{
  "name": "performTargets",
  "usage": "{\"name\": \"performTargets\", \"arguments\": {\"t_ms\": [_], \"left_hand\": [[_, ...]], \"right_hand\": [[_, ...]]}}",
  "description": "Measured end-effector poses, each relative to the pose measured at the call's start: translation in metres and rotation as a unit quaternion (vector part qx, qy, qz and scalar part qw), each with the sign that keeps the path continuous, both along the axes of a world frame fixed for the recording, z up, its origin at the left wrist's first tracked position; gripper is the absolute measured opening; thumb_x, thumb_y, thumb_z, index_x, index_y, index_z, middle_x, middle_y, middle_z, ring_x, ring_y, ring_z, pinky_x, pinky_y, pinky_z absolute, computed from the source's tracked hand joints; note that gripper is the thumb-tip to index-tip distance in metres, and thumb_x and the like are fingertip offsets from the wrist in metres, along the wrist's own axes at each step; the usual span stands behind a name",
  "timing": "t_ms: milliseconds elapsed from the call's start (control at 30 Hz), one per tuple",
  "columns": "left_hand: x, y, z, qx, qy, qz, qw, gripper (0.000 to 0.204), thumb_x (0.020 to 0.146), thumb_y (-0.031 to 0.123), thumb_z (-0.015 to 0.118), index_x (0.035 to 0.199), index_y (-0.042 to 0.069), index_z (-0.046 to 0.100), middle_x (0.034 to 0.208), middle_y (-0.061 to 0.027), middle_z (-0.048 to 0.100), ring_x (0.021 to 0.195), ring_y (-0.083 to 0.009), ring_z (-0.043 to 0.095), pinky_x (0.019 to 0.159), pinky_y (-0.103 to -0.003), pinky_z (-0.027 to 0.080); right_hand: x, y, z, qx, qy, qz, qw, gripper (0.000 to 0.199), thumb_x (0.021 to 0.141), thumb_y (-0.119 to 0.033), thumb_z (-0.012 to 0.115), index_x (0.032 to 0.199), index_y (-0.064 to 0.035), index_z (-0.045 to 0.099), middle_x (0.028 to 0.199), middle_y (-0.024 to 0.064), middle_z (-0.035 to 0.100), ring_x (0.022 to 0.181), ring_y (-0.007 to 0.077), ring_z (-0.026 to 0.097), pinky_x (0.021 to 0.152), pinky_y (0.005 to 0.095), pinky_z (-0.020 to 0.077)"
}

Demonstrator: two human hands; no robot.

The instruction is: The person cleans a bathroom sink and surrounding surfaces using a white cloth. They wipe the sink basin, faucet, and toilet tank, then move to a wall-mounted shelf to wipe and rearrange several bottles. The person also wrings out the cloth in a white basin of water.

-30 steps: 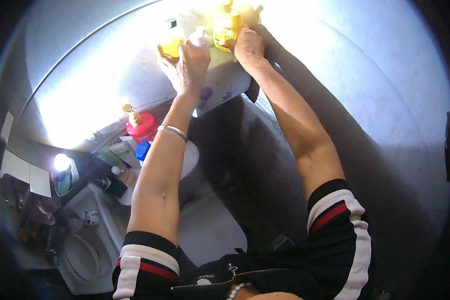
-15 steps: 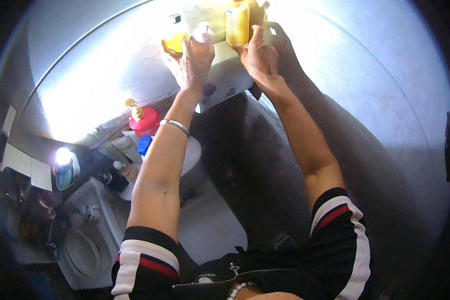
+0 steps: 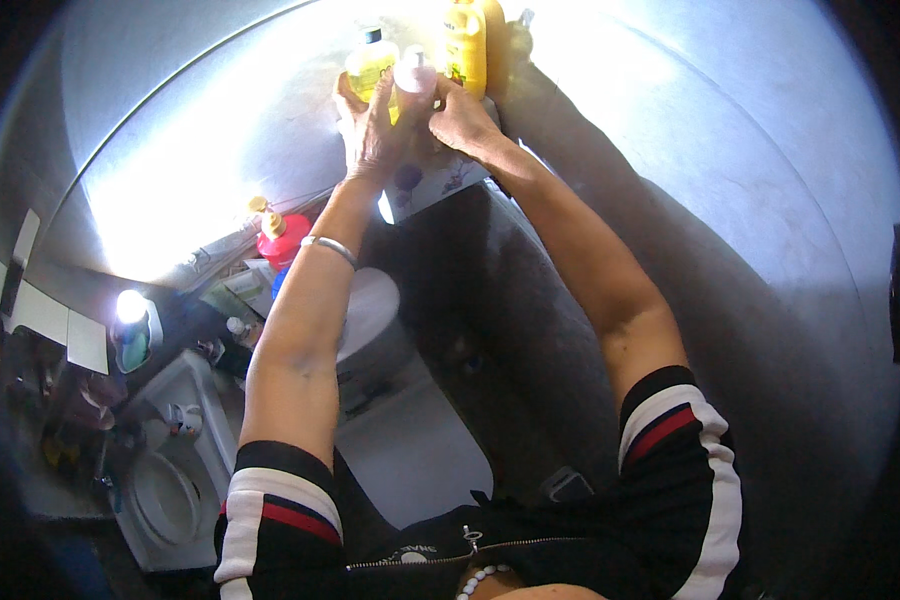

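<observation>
At the top of the view, my left hand (image 3: 366,135) is closed round a clear bottle of yellow liquid (image 3: 373,68) with a dark cap. Just right of it stands a pale pink bottle (image 3: 415,76) with a light top, between my two hands. My right hand (image 3: 465,120) has its fingers curled at the right side of this pink bottle; their tips are partly hidden. Behind the right hand an opaque yellow bottle (image 3: 465,45) stands upright against the wall, out of its grip. The bottles are over a pale, flower-patterned ledge (image 3: 440,185).
Left of my left forearm are a red pump bottle (image 3: 283,238), small boxes and a small bottle (image 3: 240,328). A white toilet (image 3: 415,450) stands below. At lower left is a white washbasin (image 3: 165,495) with a cup (image 3: 183,420). A wall runs along the right.
My right hand has let go of the opaque yellow bottle and moved left to the pink bottle. My left hand has shifted slightly right with the clear yellow bottle.
</observation>
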State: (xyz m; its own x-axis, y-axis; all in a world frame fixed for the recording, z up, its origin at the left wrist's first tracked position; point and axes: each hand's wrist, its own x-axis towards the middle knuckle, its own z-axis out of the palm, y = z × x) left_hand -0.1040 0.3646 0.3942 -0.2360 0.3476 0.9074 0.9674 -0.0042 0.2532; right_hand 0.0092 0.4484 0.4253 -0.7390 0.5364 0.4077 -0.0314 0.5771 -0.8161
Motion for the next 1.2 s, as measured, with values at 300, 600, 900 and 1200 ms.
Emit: {"name": "performTargets", "arguments": {"t_ms": [300,600,900,1200], "left_hand": [[0.004,0.004,0.0,0.06,-0.029,-0.004,0.998,0.067,0.078,0.008,0.058,0.134,0.014,0.023,0.119,-0.0246,0.032,0.108,-0.0404,0.039,0.089,-0.042,0.038],[-0.027,0.018,0.005,-0.051,-0.142,-0.082,0.985,0.07,0.079,0.022,0.06,0.131,0.0,0.018,0.118,-0.0261,0.042,0.1,-0.0363,0.051,0.088,-0.04,0.039],[-0.016,0.045,0.019,-0.107,-0.119,0.031,0.987,0.065,0.071,0.02,0.067,0.123,0.002,0.032,0.107,-0.019,0.044,0.103,-0.0338,0.044,0.087,-0.043,0.039],[0.0,0.057,0.02,-0.039,-0.137,0.044,0.989,0.071,0.07,0.02,0.068,0.126,0.001,0.03,0.107,-0.0205,0.046,0.099,-0.036,0.049,0.083,-0.04,0.043]], "right_hand": [[0.019,-0.001,-0.008,-0.001,-0.002,-0.109,0.994,0.045,0.071,-0.025,0.072,0.104,0.0009,0.056,0.099,0.013,0.061,0.09,0.0232,0.058,0.083,0.0323,0.0433],[0.034,0.023,-0.037,-0.056,0.121,-0.142,0.981,0.047,0.063,-0.02,0.076,0.1,0.0003,0.055,0.095,0.0131,0.061,0.086,0.0225,0.06,0.077,0.0335,0.0457],[0.04,0.022,-0.033,0.02,0.099,-0.175,0.979,0.052,0.061,-0.021,0.078,0.104,-0.0023,0.055,0.093,0.0135,0.062,0.086,0.0239,0.06,0.077,0.0327,0.0461],[0.03,0.018,-0.022,0.056,0.023,-0.186,0.981,0.051,0.063,-0.029,0.075,0.1,0.002,0.057,0.097,0.0167,0.057,0.089,0.0307,0.058,0.079,0.0371,0.0456]]}}
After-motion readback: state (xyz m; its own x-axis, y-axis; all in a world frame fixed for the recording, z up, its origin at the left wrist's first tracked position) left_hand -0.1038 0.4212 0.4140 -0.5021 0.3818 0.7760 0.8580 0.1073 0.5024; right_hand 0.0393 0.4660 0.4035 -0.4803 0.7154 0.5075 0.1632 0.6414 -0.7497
